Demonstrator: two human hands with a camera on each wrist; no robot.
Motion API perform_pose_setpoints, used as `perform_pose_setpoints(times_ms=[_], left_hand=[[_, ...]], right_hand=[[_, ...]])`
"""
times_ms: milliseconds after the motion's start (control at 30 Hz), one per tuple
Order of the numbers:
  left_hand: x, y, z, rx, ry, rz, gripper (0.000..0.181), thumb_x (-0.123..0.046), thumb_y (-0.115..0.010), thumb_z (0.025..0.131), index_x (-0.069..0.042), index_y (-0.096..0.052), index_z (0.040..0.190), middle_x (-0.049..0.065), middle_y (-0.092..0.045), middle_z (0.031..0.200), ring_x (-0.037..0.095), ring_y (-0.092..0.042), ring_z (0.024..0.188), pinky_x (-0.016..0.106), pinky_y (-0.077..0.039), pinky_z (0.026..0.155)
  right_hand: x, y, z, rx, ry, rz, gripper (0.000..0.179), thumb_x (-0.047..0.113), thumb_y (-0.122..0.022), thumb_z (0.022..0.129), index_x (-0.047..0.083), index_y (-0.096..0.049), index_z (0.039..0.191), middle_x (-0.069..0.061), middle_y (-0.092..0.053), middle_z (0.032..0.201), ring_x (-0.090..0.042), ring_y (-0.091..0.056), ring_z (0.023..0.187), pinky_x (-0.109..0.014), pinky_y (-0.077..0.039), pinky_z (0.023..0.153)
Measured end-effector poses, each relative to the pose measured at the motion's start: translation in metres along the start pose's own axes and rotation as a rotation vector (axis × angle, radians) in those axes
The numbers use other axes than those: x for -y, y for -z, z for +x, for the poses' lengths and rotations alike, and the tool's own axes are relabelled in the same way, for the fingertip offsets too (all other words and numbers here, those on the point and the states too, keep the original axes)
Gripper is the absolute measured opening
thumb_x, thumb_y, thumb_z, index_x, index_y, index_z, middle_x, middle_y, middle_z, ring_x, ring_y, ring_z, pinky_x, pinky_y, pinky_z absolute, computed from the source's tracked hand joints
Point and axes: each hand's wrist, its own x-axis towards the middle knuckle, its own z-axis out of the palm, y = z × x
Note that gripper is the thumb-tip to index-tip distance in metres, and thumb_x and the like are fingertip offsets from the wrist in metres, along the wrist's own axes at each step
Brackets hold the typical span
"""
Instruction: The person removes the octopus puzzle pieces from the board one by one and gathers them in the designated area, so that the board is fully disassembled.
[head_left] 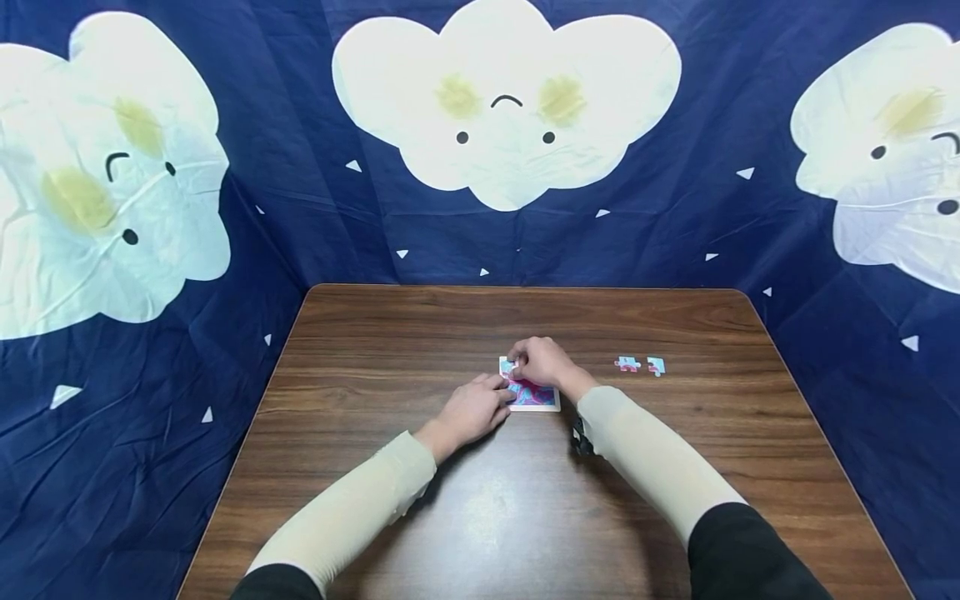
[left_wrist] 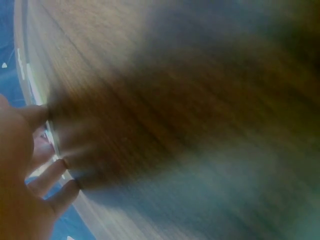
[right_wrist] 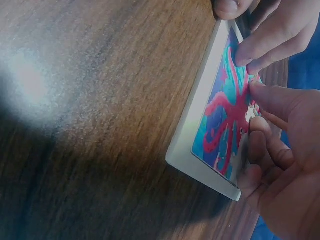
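Observation:
A small jigsaw puzzle (head_left: 534,395) in a white frame (right_wrist: 192,132) lies flat on the table; its picture shows a pink octopus on blue and purple. My left hand (head_left: 471,410) lies at its left side, fingers extended onto the picture and thumb at the frame's near edge, as the right wrist view shows. Over the far part of the puzzle, my right hand (head_left: 546,363) has thumb and curled fingers together at the picture's surface, seemingly pinching a puzzle piece. That piece is mostly hidden by the fingers. The left wrist view shows the left hand (left_wrist: 30,175) at its edge.
Two loose puzzle pieces, one (head_left: 627,364) nearer and one (head_left: 656,366) farther right, lie on the wooden table (head_left: 390,333) to the right of the puzzle. Dark blue cloth (head_left: 292,200) with white clouds hangs behind the table and on both sides.

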Motion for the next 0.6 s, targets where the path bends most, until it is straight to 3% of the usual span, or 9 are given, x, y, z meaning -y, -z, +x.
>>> perform_pose_setpoints(times_ms=[367,600], left_hand=[[-0.0007,0.0003,-0.0002,-0.016,-0.011,0.005,0.027,-0.031,-0.069,0.097,-0.021,-0.076,0.121,0.002,-0.067,0.127,0.022,-0.062,0.119,0.037,-0.057,0.096],[-0.0014,0.0009,-0.0006,-0.026,-0.019,-0.001,0.026,-0.030,-0.070,0.097,-0.020,-0.076,0.121,0.002,-0.067,0.127,0.022,-0.062,0.118,0.037,-0.056,0.098]], right_hand=[[-0.0011,-0.0004,0.0017,-0.014,-0.002,0.023,0.021,0.021,-0.084,0.084,0.014,-0.072,0.100,0.003,-0.068,0.086,-0.015,-0.062,0.083,-0.036,-0.053,0.083],[-0.0053,0.0027,0.0008,-0.032,0.029,0.126,0.010,0.011,-0.077,0.086,0.012,-0.072,0.094,0.004,-0.072,0.080,-0.011,-0.062,0.073,-0.030,-0.052,0.075]])
